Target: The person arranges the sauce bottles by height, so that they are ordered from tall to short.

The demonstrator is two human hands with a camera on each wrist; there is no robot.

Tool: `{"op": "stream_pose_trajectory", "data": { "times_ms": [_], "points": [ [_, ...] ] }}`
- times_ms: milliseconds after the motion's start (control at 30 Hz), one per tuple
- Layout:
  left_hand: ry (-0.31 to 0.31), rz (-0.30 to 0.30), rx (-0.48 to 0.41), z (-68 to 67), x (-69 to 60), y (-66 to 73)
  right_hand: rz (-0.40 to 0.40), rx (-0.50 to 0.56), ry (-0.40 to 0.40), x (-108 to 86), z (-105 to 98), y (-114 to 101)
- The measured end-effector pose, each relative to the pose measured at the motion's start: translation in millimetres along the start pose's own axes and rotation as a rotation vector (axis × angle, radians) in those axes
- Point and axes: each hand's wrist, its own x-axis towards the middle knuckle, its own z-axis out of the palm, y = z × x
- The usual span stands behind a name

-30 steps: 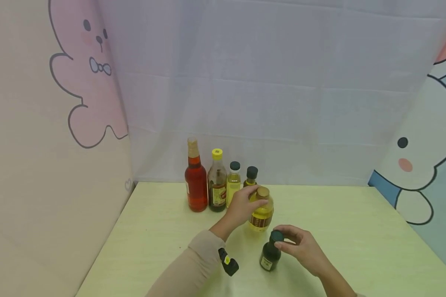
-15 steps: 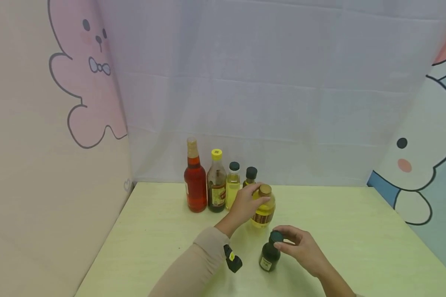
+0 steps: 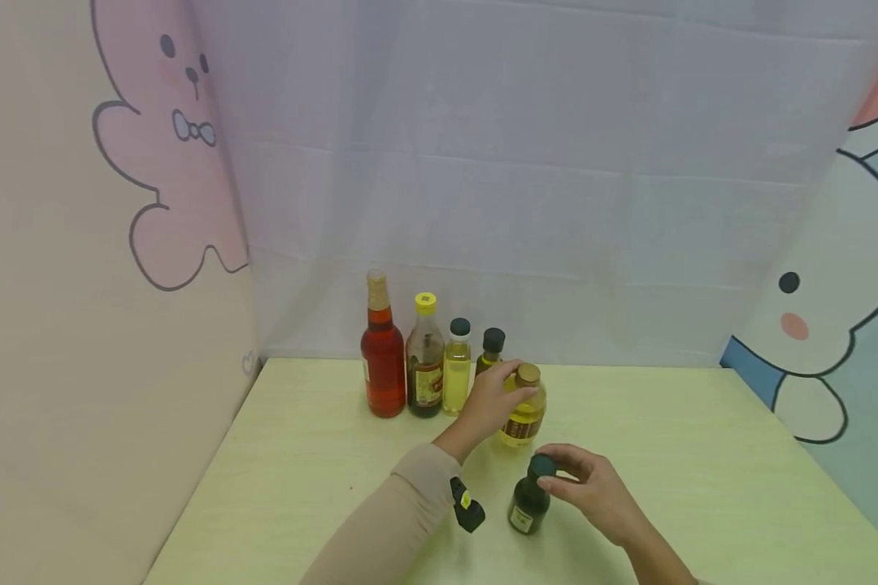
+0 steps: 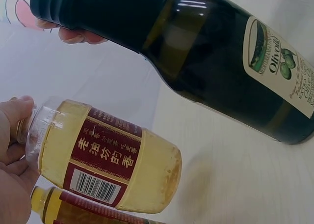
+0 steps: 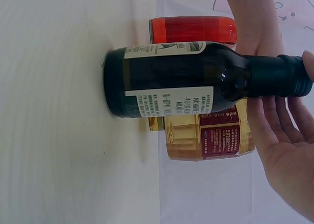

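Observation:
In the head view my left hand (image 3: 488,404) holds a squat bottle of yellow cooking oil (image 3: 524,426) by its neck, just below the gold cap. Its maroon label (image 4: 105,153) shows in the left wrist view. Closer to me, my right hand (image 3: 591,490) pinches the dark green cap of an olive oil bottle (image 3: 530,505) between thumb and fingers. That bottle leans slightly, and its cream label (image 5: 169,98) faces the right wrist camera. Whether the cooking oil bottle touches the table cannot be told.
Along the back, left of my hand, stand a red bottle (image 3: 384,370), a yellow-capped dark sauce bottle (image 3: 426,374), a pale yellow oil bottle (image 3: 457,374) and a dark-capped bottle (image 3: 493,345) partly hidden by my left hand. A white curtain (image 3: 483,162) hangs behind the table (image 3: 702,455).
My left hand has moved the cooking oil bottle a little to the right and back, toward the row's right end. The right hand and the olive oil bottle have stayed nearly still.

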Motion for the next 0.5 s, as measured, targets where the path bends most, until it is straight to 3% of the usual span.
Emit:
{"op": "stream_pose_trajectory", "data": {
  "times_ms": [233,500],
  "points": [
    [-0.009,0.003,-0.008,4.5,5.3,-3.8,-0.009,0.004,0.011,-0.5,0.4,0.7],
    [0.008,-0.033,0.002,8.6,11.7,-5.8,-0.018,0.0,0.015,0.1,1.1,1.3]
  ]
}}
